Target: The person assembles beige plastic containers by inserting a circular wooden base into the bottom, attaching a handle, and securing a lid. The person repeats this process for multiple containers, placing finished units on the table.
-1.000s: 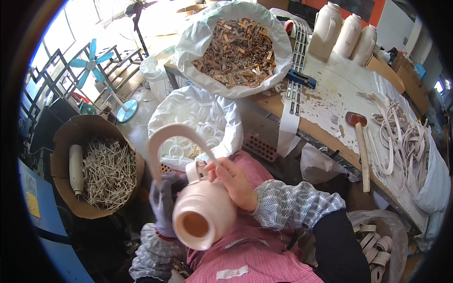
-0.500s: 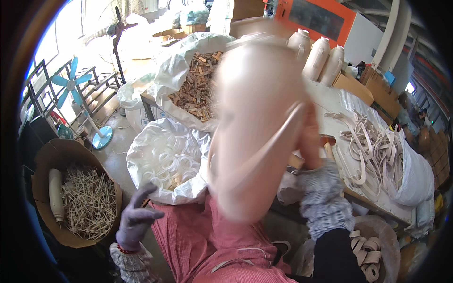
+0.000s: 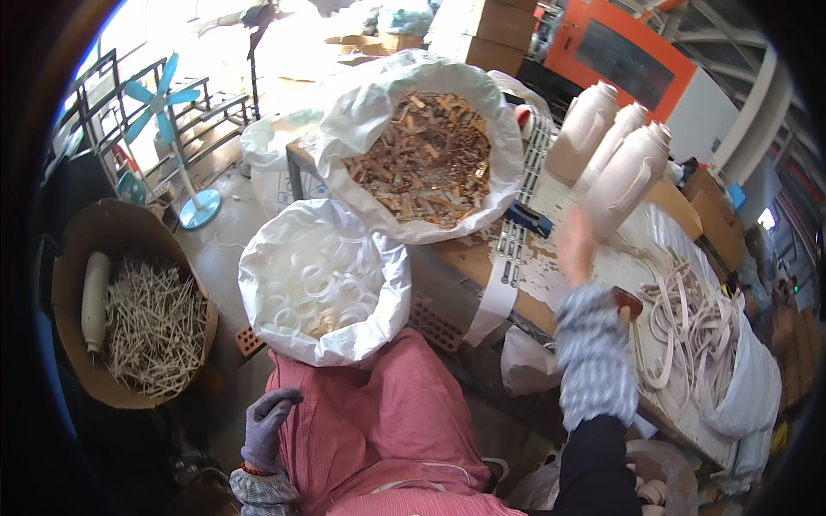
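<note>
My right hand [image 3: 578, 245], bare and blurred, has its fingers stretched out beside the base of the nearest pale pink flask shell [image 3: 632, 185]. That shell stands on the table with its side handle showing, and nothing shows in the hand. Behind it stand two similar flask shells, a left one [image 3: 583, 133] and a partly hidden middle one [image 3: 613, 142]. Low at the left, my left hand [image 3: 268, 426] wears a grey glove and lies by my pink-covered thigh. Its fingers are curled together with nothing visible in them.
A white sack of translucent rings [image 3: 318, 288] stands before me, behind it a sack of small brown pieces [image 3: 422, 159]. Pale straps [image 3: 680, 310] lie on the table's right; a blue tool [image 3: 529, 219] lies nearer the middle. A carton of thin sticks [image 3: 155, 327] is at left.
The flask shell in my right hand has gone from over my lap to the table, and the hand has let go. My left hand has lowered and its spread fingers have curled in.
</note>
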Demonstrator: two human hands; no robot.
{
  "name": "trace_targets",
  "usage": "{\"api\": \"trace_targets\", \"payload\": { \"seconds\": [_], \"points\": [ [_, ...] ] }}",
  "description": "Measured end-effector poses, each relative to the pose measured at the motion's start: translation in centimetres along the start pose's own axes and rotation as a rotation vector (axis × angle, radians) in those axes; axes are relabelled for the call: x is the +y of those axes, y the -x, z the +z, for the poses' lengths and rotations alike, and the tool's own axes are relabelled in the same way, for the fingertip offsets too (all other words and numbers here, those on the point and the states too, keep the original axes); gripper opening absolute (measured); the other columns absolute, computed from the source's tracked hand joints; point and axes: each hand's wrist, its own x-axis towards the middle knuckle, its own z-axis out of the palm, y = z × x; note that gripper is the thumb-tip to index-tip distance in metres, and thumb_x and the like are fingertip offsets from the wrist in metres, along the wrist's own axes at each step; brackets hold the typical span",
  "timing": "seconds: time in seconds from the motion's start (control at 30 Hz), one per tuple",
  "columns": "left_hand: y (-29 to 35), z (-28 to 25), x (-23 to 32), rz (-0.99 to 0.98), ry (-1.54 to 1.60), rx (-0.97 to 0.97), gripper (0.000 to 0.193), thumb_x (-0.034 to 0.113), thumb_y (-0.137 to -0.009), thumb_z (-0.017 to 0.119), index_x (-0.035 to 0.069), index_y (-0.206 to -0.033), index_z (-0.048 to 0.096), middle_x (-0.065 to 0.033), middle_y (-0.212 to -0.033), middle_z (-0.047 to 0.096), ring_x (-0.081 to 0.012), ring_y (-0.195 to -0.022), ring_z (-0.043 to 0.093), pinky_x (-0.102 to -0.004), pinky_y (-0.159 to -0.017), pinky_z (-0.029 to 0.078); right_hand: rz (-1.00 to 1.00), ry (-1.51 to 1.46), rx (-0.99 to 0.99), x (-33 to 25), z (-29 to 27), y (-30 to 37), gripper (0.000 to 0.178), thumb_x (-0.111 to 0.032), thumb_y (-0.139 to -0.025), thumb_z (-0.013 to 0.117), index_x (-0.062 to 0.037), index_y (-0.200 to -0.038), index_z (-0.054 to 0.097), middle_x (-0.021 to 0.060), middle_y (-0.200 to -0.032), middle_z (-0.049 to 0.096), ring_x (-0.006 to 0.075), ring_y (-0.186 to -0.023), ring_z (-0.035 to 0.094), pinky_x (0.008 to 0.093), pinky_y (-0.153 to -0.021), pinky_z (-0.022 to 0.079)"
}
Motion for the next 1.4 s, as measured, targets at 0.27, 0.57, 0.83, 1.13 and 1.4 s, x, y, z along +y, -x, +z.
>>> {"api": "trace_targets", "payload": {
  "seconds": [0.27, 0.57, 0.83, 1.13, 1.4],
  "points": [
    [12.0, -11.4, -8.6, -0.107, 0.112, 0.825, 0.025, 0.008, -0.092, 0.059, -0.001, -0.114, 0.065, -0.0114, -0.104, 0.068, -0.0183, -0.095, 0.065, -0.0309, -0.087, 0.053, 0.153, -0.057, -0.564, -2.8, 7.4, 7.1, 0.031, -0.005, -0.078, 0.057, -0.0047, -0.108, 0.067, 0.0143, -0.109, 0.064, 0.0309, -0.101, 0.058, 0.0405, -0.091, 0.046],
    [34.4, -15.9, -24.8, -0.144, -0.233, 1.622, 0.017, 0.009, -0.092, 0.062, 0.005, -0.108, 0.067, -0.0074, -0.104, 0.067, -0.0164, -0.097, 0.064, -0.0286, -0.090, 0.049, -0.206, -0.072, -0.461, 7.6, 8.4, 5.3, 0.027, -0.020, -0.094, 0.061, -0.0046, -0.116, 0.062, 0.0105, -0.104, 0.064, 0.0230, -0.090, 0.060, 0.0331, -0.083, 0.048],
    [60.8, -15.2, -29.8, -1.636, -0.423, 1.921, 0.081, 0.038, -0.079, 0.070, 0.008, -0.146, 0.034, -0.0181, -0.149, 0.036, -0.0334, -0.139, 0.032, -0.0438, -0.114, 0.029, -0.435, 0.057, -0.400, 1.9, 0.8, 4.0, 0.025, -0.021, -0.094, 0.061, -0.0047, -0.113, 0.064, 0.0105, -0.103, 0.066, 0.0241, -0.091, 0.061, 0.0346, -0.083, 0.048],
    [57.7, -19.2, -31.2, -0.949, -0.903, 1.391, 0.062, 0.038, -0.087, 0.065, 0.007, -0.138, 0.048, -0.0193, -0.131, 0.055, -0.0369, -0.123, 0.050, -0.0469, -0.107, 0.036, -0.173, -0.329, -0.615, -16.3, 2.7, 5.3, 0.018, -0.008, -0.097, 0.056, 0.0005, -0.113, 0.061, 0.0092, -0.114, 0.062, 0.0186, -0.103, 0.058, 0.0308, -0.091, 0.045],
    [64.0, -23.3, -32.2, -1.156, -0.779, 1.916, 0.082, 0.017, -0.073, 0.076, 0.011, -0.144, 0.036, -0.0216, -0.133, 0.052, -0.0325, -0.119, 0.054, -0.0444, -0.101, 0.044, -0.342, -0.521, -0.712, -27.9, 3.4, 6.7, 0.016, -0.001, -0.094, 0.058, -0.0021, -0.108, 0.064, 0.0086, -0.115, 0.061, 0.0173, -0.103, 0.058, 0.0261, -0.083, 0.045]
  ]
}}
